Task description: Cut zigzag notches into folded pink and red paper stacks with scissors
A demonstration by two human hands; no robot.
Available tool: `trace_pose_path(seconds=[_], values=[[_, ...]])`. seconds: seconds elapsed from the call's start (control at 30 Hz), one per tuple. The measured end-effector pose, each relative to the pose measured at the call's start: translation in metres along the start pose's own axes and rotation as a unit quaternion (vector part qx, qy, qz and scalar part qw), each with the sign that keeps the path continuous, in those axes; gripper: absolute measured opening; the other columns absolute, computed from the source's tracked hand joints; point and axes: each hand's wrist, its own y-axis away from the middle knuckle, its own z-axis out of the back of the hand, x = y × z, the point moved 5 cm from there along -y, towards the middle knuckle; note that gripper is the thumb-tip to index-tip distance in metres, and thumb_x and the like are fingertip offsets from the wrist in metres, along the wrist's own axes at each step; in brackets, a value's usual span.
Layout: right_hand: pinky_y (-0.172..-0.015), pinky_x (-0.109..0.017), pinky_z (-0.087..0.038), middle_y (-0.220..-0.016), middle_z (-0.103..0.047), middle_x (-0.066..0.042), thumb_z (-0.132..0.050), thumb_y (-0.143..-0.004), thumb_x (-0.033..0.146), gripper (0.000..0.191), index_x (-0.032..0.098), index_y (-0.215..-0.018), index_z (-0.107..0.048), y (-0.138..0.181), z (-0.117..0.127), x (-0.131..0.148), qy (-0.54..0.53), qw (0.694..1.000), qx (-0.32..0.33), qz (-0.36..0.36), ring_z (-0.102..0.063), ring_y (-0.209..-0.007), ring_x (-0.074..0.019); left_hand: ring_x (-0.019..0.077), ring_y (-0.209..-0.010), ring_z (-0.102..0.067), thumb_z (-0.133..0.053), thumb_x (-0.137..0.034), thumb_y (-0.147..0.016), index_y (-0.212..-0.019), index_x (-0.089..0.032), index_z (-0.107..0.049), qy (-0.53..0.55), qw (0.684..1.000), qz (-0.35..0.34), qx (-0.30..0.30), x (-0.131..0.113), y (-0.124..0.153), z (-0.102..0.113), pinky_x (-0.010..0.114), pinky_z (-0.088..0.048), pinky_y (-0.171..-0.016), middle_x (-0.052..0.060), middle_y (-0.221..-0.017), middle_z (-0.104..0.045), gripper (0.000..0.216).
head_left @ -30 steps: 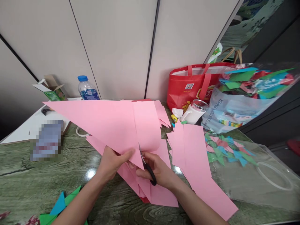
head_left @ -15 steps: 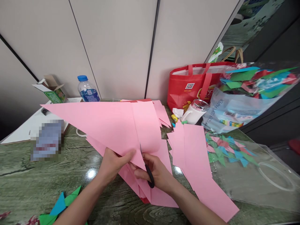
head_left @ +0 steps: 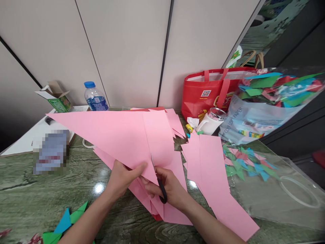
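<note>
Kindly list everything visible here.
held sheet: 1, pink, centre
scissors: 1, black-handled, centre
other sheets: several, pink, centre, right
carton: 1, green-white, back left
bottle: 1, clear, back left
tote: 1, red, back right
mug: 1, white, by tote
plastic bags: 2+, translucent, right
paper pieces: many, multicoloured, right, lower left
pixelated item: 1, bluish, left
table: 1, green, below
wall: 1, grey, back
left hand: 1, on held sheet
right hand: 1, on scissors

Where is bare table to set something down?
Bare green wood-grain tabletop shows left of the left hand, between the pixelated blue-grey object and the green and blue folded paper pieces; a smaller patch between the forearms. Crowded: right side, with pink paper sheets, a clear plastic bag and a red shopping bag.
</note>
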Motion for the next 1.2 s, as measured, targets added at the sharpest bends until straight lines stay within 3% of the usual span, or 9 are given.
trace_pose_path(seconds=[0.3, 0.47, 0.57, 0.83, 1.07, 1.2], values=[[-0.048, -0.024, -0.036, -0.054, -0.049, 0.005, -0.064, -0.074, 0.033, 0.021, 0.016, -0.075, -0.051, 0.001, 0.000, 0.001, 0.027, 1.000, -0.013, 0.003, -0.045, -0.047, -0.0090, 0.0161, -0.050, -0.061, -0.070, -0.023, -0.063, -0.077, -0.014, -0.058, 0.010, 0.999, -0.028, -0.017, 0.001, -0.002, 0.003, 0.027, -0.049, -0.050, -0.001, -0.057, -0.066, 0.020], [-0.048, -0.023, -0.038, -0.062, -0.052, 0.004, -0.066, -0.072, 0.032, 0.023, 0.015, -0.082, -0.054, -0.001, 0.002, -0.001, -0.002, 1.000, -0.010, 0.018, -0.046, -0.049, -0.0082, 0.0166, -0.040, -0.058, -0.062, -0.027, -0.073, -0.064, -0.015, -0.059, 0.078, 0.996, -0.021, 0.033, -0.001, -0.004, 0.000, 0.028, -0.048, -0.041, 0.000, -0.046, -0.062, 0.015], [-0.047, -0.023, -0.037, -0.058, -0.052, 0.004, -0.067, -0.071, 0.031, 0.023, 0.015, -0.082, -0.054, -0.001, 0.005, -0.003, 0.004, 1.000, -0.016, 0.013, -0.047, -0.048, -0.0087, 0.0161, -0.038, -0.057, -0.062, -0.026, -0.073, -0.059, -0.015, -0.060, 0.084, 0.996, -0.031, 0.024, -0.006, -0.006, 0.003, 0.028, -0.048, -0.040, 0.000, -0.044, -0.062, 0.018], [-0.051, -0.023, -0.040, -0.064, -0.054, 0.003, -0.070, -0.068, 0.031, 0.028, 0.014, -0.084, -0.055, 0.000, 0.006, 0.001, 0.007, 0.999, -0.035, 0.008, -0.049, -0.055, -0.0098, 0.0209, -0.040, -0.063, -0.068, -0.027, -0.067, -0.068, -0.014, -0.062, -0.005, 1.000, -0.026, 0.002, -0.008, -0.006, 0.010, 0.029, -0.052, -0.043, 0.002, -0.043, -0.066, 0.014], [-0.076, -0.030, -0.043, -0.087, -0.063, -0.005, -0.069, -0.070, 0.030, 0.031, 0.016, -0.095, -0.059, -0.001, 0.005, 0.012, 0.010, 0.998, -0.027, 0.060, -0.056, -0.090, -0.0191, 0.0215, -0.042, -0.063, -0.069, -0.027, -0.066, -0.072, -0.014, -0.060, -0.025, 0.999, -0.023, 0.011, -0.006, -0.005, 0.010, 0.031, -0.053, -0.045, 0.003, -0.046, -0.067, 0.017], [-0.065, -0.027, -0.044, -0.079, -0.062, -0.002, -0.070, -0.068, 0.032, 0.033, 0.015, -0.094, -0.059, 0.000, 0.005, 0.008, 0.007, 0.999, -0.034, 0.036, -0.057, -0.073, -0.0155, 0.0211, -0.051, -0.065, -0.070, -0.027, -0.063, -0.081, -0.014, -0.059, -0.035, 0.998, -0.050, -0.028, -0.006, -0.005, 0.014, 0.030, -0.053, -0.049, 0.002, -0.059, -0.069, 0.025]])
